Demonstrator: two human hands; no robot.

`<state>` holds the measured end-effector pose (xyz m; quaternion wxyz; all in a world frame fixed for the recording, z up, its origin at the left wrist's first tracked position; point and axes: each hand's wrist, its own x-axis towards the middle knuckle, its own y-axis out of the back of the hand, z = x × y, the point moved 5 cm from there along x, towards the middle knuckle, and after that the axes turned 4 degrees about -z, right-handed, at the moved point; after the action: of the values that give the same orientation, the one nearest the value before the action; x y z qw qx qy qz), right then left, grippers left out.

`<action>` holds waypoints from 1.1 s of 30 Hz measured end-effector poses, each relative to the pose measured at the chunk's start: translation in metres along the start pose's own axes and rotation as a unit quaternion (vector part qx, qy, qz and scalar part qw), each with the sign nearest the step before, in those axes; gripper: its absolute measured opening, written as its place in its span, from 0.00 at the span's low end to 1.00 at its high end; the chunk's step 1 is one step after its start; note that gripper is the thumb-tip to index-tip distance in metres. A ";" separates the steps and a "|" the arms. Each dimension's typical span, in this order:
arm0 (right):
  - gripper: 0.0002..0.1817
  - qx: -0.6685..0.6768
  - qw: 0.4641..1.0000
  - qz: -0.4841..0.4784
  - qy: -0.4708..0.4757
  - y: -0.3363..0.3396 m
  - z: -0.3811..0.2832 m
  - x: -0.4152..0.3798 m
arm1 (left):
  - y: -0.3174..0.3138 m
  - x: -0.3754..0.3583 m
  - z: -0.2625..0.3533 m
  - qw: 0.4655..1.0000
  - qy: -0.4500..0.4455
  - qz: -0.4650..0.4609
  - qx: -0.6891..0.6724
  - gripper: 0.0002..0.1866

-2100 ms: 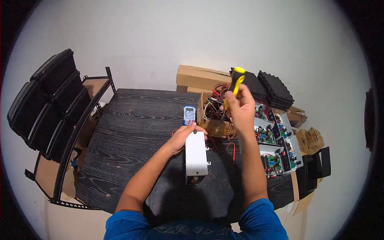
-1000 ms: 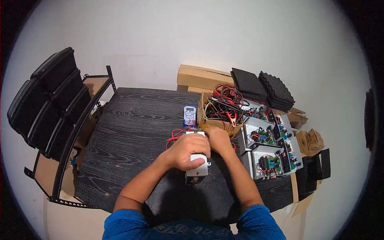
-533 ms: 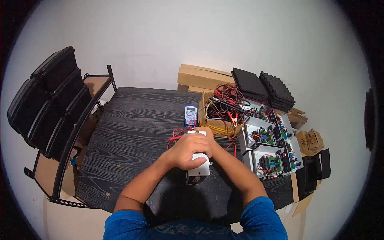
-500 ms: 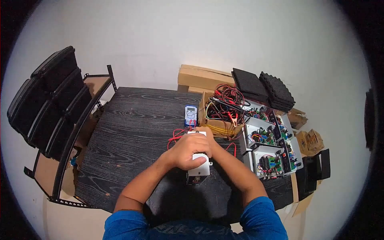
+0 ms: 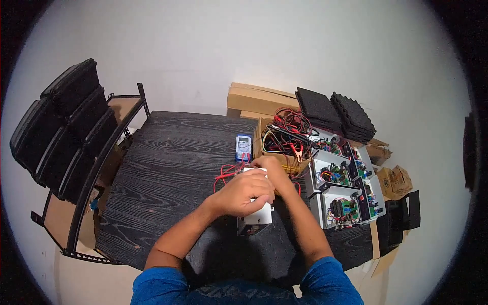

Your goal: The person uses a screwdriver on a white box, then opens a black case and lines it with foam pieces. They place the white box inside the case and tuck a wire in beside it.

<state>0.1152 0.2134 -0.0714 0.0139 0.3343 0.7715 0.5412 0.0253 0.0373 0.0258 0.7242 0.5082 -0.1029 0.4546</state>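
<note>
A white metal box [image 5: 259,217] with a dark near end stands on the black wood-grain table [image 5: 162,168] in front of me. My left hand [image 5: 243,194] is closed over its top and left side, the thumb lying across the upper face. At the far right side of the box, my right hand [image 5: 273,172] has its fingers curled against it; the fingertips are partly hidden. Just beyond the hands lies a blue-and-white multimeter [image 5: 244,146]. Its red test lead [image 5: 223,175] loops out to the left of the box.
A cardboard box [image 5: 259,137] of tangled cables and clamps [image 5: 297,151] stands at the back right. Right of it are several opened white cases with circuit boards [image 5: 345,208]. Black foam sheets [image 5: 317,109] lie behind. Black bins [image 5: 61,132] fill a rack at the left.
The box has turned slightly, its near end shifting right. My left hand has moved a little right with it, and my right hand now shows more at the far side.
</note>
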 end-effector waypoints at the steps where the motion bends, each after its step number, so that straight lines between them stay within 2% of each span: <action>1: 0.10 0.081 0.996 0.036 -0.005 0.017 -0.006 -0.007 | -0.002 0.001 0.002 1.000 0.004 0.004 -0.009 0.11; 2: 0.10 0.161 0.984 0.072 -0.010 0.033 -0.014 -0.015 | -0.004 0.001 0.004 1.000 -0.001 -0.002 -0.002 0.08; 4: 0.08 0.326 0.929 0.149 -0.089 0.064 -0.031 -0.039 | -0.009 0.003 0.008 1.000 -0.011 -0.015 0.008 0.08; 6: 0.07 0.380 0.896 0.212 -0.088 0.091 -0.041 -0.064 | -0.008 0.007 0.019 0.999 -0.033 -0.029 0.031 0.18; 8: 0.06 0.383 0.897 0.207 -0.078 0.113 -0.059 -0.088 | -0.007 0.010 0.028 0.996 -0.042 -0.053 0.053 0.28; 10: 0.07 0.400 0.896 0.193 -0.025 0.124 -0.084 -0.106 | -0.008 0.012 0.032 0.993 -0.036 -0.084 0.076 0.38; 11: 0.08 0.411 0.893 0.179 0.037 0.121 -0.089 -0.113 | -0.008 0.012 0.033 0.992 -0.042 -0.083 0.082 0.39; 13: 0.08 0.385 0.912 0.116 0.080 0.123 -0.114 -0.123 | -0.009 0.010 0.032 0.991 -0.052 -0.080 0.094 0.41; 17: 0.13 0.280 0.951 0.005 0.130 0.118 -0.149 -0.126 | -0.011 0.011 0.028 0.993 -0.050 -0.065 0.080 0.40; 21: 0.14 0.196 0.964 0.035 0.176 0.117 -0.164 -0.128 | -0.014 0.010 0.027 0.994 -0.048 -0.057 0.078 0.39; 31: 0.15 0.143 0.980 0.018 0.141 0.113 -0.163 -0.129 | -0.017 0.007 0.022 0.995 -0.050 -0.044 0.074 0.32; 33: 0.15 0.144 0.978 0.019 0.148 0.114 -0.166 -0.129 | -0.015 0.009 0.025 0.995 -0.061 -0.031 0.073 0.28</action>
<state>0.2085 0.0297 0.0496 -0.1590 0.2636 0.8283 0.4682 0.0496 0.0208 0.0331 0.6912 0.5894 -0.0980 0.4066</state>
